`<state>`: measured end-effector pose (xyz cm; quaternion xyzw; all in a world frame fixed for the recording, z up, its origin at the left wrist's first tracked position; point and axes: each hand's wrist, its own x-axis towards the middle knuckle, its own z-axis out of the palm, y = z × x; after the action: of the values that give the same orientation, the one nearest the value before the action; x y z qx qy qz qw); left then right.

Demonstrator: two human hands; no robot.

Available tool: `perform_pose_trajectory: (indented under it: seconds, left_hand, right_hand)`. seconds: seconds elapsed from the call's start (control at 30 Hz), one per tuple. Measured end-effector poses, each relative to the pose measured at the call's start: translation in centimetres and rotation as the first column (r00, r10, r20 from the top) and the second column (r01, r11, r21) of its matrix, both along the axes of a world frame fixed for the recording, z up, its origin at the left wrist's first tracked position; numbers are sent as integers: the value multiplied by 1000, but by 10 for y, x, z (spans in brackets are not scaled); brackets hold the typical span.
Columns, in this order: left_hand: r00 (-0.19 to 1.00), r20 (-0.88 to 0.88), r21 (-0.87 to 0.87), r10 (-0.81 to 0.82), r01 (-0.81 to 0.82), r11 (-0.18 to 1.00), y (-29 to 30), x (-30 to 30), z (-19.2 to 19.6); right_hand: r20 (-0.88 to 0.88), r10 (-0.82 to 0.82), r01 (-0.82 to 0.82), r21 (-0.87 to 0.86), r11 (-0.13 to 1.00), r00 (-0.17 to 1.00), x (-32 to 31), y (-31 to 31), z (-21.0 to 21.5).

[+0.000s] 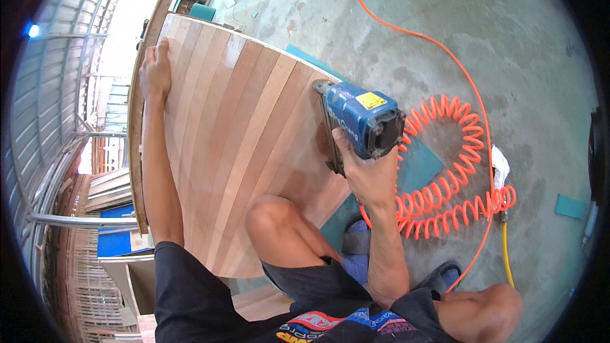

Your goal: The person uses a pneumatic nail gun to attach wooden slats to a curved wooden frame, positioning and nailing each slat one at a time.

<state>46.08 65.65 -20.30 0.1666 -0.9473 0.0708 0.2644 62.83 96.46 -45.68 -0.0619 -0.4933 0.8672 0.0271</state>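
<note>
A large panel of joined wooden strips [235, 127] stands tilted before me, its long edges curved. At its far left edge, my left hand [155, 73] is closed over the rim, beside a long brown wooden board [135, 108]. My right hand [372, 174] grips a blue pneumatic nail gun [359, 111] by its handle; the grip is partly hidden behind my fingers. The gun's nose lies at the panel's right edge; whether it touches the wood I cannot tell. My bent knee [273, 222] is against or close to the panel's lower part.
A coiled orange air hose [470, 133] lies right of the gun on the concrete floor [534, 76], near a yellow hose [507, 251]. Teal pieces [570, 206] lie about. Stacked boards [111, 190] and a blue sheet [117, 228] are at the left.
</note>
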Motion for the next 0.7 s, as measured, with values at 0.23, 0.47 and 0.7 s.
perform_pose_trajectory:
  seconds: [0.23,0.47,0.7]
  left_hand:
    - [1000,-1,-24,28,-28,999,2,0,2]
    - [999,-10,-25,32,-32,999,-2,-2,4]
    - [999,19,-51,28,-27,998,1,-3,2]
  right_hand:
    - [60,35,-30,-79,996,998,2,1,2]
    - [62,16,-10,-89,996,998,4,2,-11]
    - [79,-26,34,-107,994,997,11,3,-28]
